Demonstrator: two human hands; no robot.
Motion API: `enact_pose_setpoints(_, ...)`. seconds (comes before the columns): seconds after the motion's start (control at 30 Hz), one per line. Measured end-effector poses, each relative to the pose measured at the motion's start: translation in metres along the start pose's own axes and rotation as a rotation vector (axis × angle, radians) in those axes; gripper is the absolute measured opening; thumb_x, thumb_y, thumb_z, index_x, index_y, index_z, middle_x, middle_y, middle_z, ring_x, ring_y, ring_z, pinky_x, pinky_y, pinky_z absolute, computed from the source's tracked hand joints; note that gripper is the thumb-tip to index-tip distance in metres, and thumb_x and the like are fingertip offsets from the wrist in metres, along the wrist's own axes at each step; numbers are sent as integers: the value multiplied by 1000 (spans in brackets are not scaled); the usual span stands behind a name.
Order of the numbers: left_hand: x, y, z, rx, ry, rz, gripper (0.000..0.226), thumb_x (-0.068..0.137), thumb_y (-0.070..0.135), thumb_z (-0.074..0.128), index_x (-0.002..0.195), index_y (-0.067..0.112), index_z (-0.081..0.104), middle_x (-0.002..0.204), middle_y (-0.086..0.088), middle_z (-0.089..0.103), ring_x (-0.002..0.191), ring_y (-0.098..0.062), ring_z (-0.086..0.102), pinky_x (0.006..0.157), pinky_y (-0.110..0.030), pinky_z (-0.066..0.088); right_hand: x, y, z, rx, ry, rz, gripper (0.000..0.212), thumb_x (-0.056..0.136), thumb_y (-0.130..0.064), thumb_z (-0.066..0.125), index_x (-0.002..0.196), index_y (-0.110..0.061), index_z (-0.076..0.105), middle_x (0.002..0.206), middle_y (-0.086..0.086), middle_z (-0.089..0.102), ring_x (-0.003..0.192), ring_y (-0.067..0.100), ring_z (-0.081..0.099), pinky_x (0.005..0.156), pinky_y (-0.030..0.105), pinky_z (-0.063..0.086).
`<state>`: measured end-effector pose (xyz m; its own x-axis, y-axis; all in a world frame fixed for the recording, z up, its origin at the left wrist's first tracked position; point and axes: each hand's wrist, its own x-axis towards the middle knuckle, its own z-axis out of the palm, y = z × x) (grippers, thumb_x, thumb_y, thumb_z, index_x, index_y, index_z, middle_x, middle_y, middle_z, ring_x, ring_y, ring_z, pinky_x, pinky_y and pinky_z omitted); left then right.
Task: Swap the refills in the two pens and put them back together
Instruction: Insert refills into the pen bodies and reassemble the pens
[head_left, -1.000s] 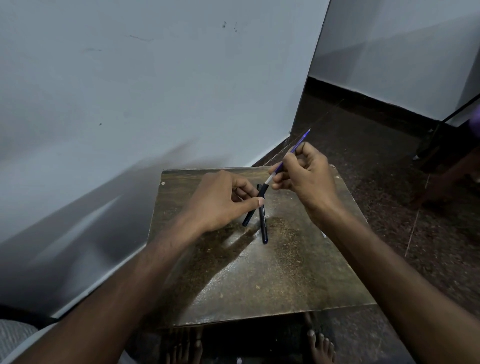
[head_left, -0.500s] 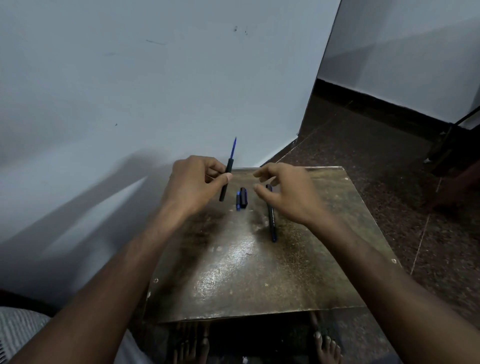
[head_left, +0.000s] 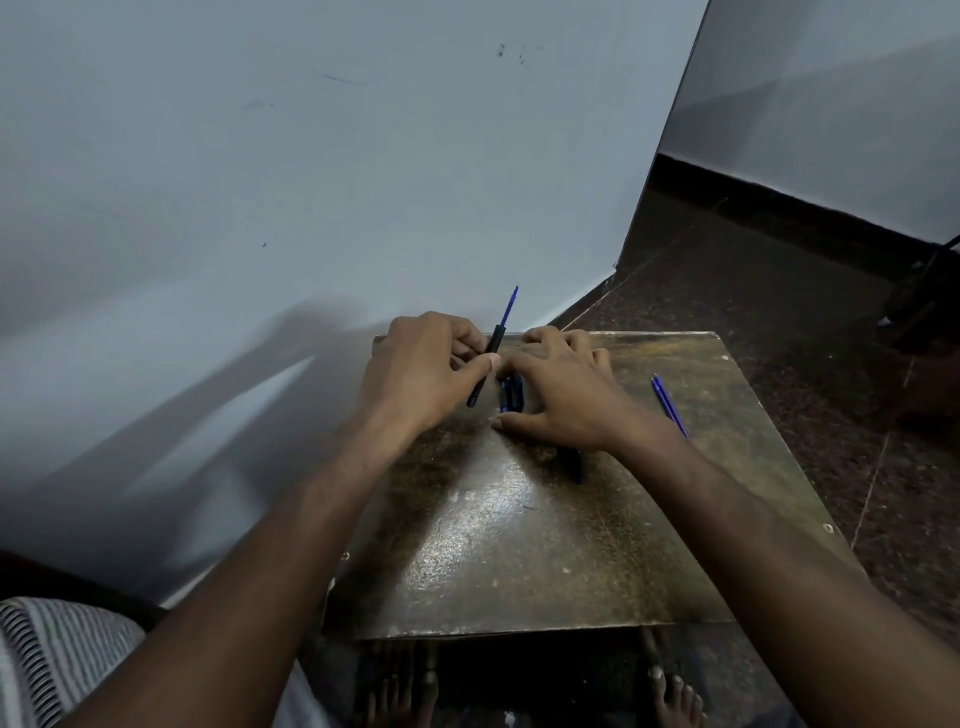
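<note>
**Mid-swap: left hand has barrel with refill, right hand going for the loose parts**

Left hand (head_left: 426, 366) is pinched closed on a black pen barrel (head_left: 483, 371), thumb and forefinger clamped around its middle; barrel tilts up and away, lower end hanging just above the table; a blue refill (head_left: 508, 306) sticks out of its upper end, so refill looks seated or partly seated, can't tell how deep. Right hand (head_left: 563, 395) is flat and spread, fingers apart, palm down over the table (head_left: 519, 545); holding nothing that I can see; fingertips sit on or just beside a short dark blue-black piece (head_left: 511, 393), probably a cap or front section, can't tell which; unclear if it's touching. A second dark pen body (head_left: 574, 465) pokes out from under the right wrist, lying on the table, mostly hidden. A loose blue refill (head_left: 669, 405) lies on the table well to the right of the right hand, apart from everything else.

Step, as I judge it: one refill is in a barrel, closing piece not yet fitted; second pen is open, its refill out on the table; roughly halfway.

Next move likely needs the right hand to close on the short piece, line it up with the refill tip and the barrel end, then push or screw on; small parts, thin refill, so alignment matters and the left grip must hold steady; risk of knocking the short piece away with the flat hand.
</note>
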<state>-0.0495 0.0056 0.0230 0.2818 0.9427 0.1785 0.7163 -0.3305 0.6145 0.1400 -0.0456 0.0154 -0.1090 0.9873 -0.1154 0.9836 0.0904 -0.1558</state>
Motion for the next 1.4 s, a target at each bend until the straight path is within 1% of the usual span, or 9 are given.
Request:
enact_pose_setpoints(0.17,1,1,1,3,-7,14,15,92,42,82,102,32,82,76,22,69,68,12,63,60,-10,44,4,-1,2,67,9,-1,62,86,-71,73,137,-39,59,166,4,34,149,39,32,114,59,34)
enact_pose_setpoints(0.5,0,3,1,-7,6,15,15,92,43,82,102,31,82,72,23,66,65,15,60,56,-4,37,3,-2,0,163,80,-11,55,84,-63,81,131,-39,65,158,0,44,144,30,40,114,54,39)
enact_pose_setpoints(0.57,0,3,1,-19,5,25,15,92,42,82,101,30,82,72,23,66,65,14,61,59,-6,41,2,2,-6,324,166,-2,53,88,-50,84,134,-33,66,137,-2,62,125,19,58,106,40,51)
enact_pose_setpoints(0.63,-1,3,3,-19,-6,45,14,92,42,82,100,31,82,73,23,67,68,13,63,65,-10,50,-3,11,-14,614,262,72,47,90,-33,87,133,-28,66,103,-6,75,92,9,73,86,27,61)
enact_pose_setpoints(0.7,-5,6,6,-5,-34,74,11,93,43,82,99,33,81,78,22,70,71,10,66,68,-14,56,-8,21,-17,952,344,149,45,92,-15,85,132,-25,66,81,-2,77,81,11,79,81,34,67)
enact_pose_setpoints(0.77,-8,13,12,-19,-84,106,7,94,40,82,97,34,81,80,20,73,73,9,68,65,-11,52,-13,31,-18,1241,456,179,47,93,-5,82,134,-21,64,79,1,78,84,16,80,82,38,68)
enact_pose_setpoints(0.87,-11,24,19,-36,-153,143,5,94,39,82,97,35,81,80,20,75,72,9,69,66,-12,54,-21,39,-25,1464,610,195,50,92,-6,84,133,-21,59,88,8,82,89,19,79,81,32,64)
enact_pose_setpoints(1.07,-15,35,23,-11,-206,227,8,95,38,80,96,31,83,75,21,70,72,8,69,73,-19,58,-36,43,-32,1415,636,161,46,93,-15,84,127,-19,54,103,16,84,97,28,80,95,46,64)
enact_pose_setpoints(1.4,-16,35,24,-16,-214,223,8,95,38,80,97,31,83,74,23,68,73,9,68,72,-21,60,-36,43,-31,1318,563,142,44,95,-15,82,129,-17,57,98,13,85,96,26,82,83,33,61)
